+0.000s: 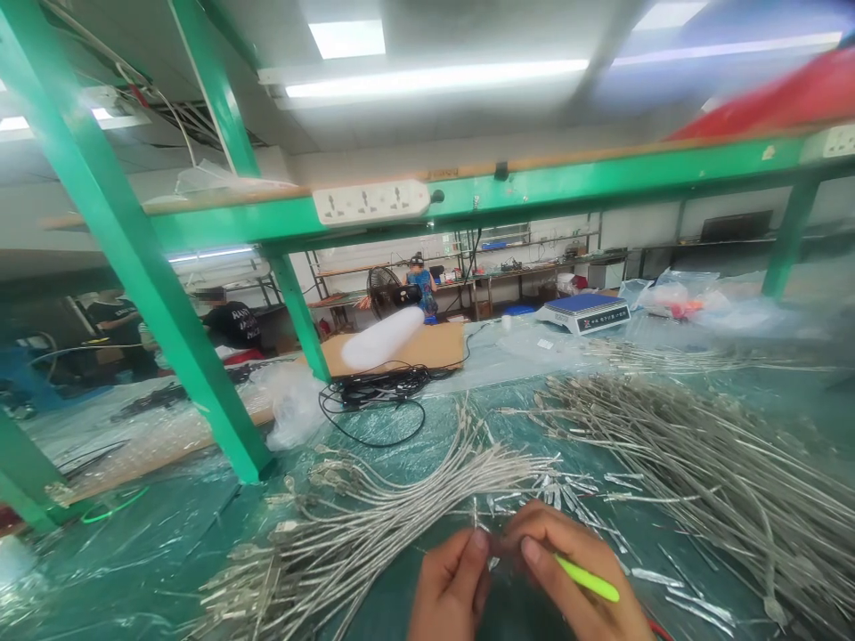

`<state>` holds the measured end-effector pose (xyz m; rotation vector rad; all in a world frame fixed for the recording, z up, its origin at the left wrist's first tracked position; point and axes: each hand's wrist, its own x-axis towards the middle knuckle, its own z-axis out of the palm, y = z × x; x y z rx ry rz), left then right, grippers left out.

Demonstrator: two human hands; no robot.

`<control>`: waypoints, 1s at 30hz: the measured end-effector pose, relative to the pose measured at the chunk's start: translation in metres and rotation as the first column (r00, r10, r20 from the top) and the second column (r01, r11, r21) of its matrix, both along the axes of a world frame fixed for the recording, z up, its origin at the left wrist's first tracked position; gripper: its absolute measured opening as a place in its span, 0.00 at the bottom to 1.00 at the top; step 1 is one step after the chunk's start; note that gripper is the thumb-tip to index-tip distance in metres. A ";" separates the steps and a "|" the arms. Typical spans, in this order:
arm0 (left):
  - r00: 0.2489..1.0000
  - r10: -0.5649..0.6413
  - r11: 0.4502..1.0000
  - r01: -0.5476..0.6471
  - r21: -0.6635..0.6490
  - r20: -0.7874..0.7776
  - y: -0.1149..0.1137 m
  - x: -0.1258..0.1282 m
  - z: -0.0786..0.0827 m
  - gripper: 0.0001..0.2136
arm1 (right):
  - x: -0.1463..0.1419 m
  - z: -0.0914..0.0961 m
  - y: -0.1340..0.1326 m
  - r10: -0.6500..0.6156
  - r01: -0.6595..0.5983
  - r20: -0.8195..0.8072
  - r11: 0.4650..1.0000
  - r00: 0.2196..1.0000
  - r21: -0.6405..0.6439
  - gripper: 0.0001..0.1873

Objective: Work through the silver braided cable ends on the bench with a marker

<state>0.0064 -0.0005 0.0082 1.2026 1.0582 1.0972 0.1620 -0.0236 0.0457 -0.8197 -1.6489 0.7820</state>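
My left hand (449,579) and my right hand (574,570) meet at the bottom centre over the green plastic-covered table (166,552). Both pinch a small piece between thumb and fingertips; it is too small and blurred to name. A lime-green tool handle (588,579) lies across my right hand's fingers. A bundle of grey braided cables (374,516) fans out to the left of my hands. A larger heap of the same cables (708,454) lies to the right. Short silvery scraps (567,494) are scattered just beyond my fingers.
Green steel frame posts (134,258) rise at the left and a green shelf beam (534,182) with a white power strip (370,202) crosses above. A black cable coil (374,392), cardboard (427,347), a white roll (380,338) and a scale (584,312) lie farther back. People work in the background.
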 end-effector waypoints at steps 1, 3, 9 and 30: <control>1.000 0.001 1.000 -0.001 0.009 -0.015 0.000 0.000 0.000 0.23 | 0.001 0.000 0.001 -0.010 0.010 -0.007 1.000 1.000 0.015 0.15; 0.999 0.002 1.000 -0.001 0.031 -0.051 -0.001 0.000 0.000 0.23 | 0.002 -0.002 0.003 -0.018 0.018 -0.001 0.999 1.000 0.026 0.15; 0.983 0.056 0.996 -0.042 0.084 -0.176 0.000 0.000 -0.004 0.22 | 0.000 -0.008 0.003 -0.070 0.069 0.032 0.997 0.997 0.044 0.14; 0.941 0.108 0.987 -0.061 0.152 -0.322 -0.004 0.000 -0.001 0.19 | -0.002 -0.011 0.004 -0.073 0.071 0.041 0.996 0.996 0.060 0.12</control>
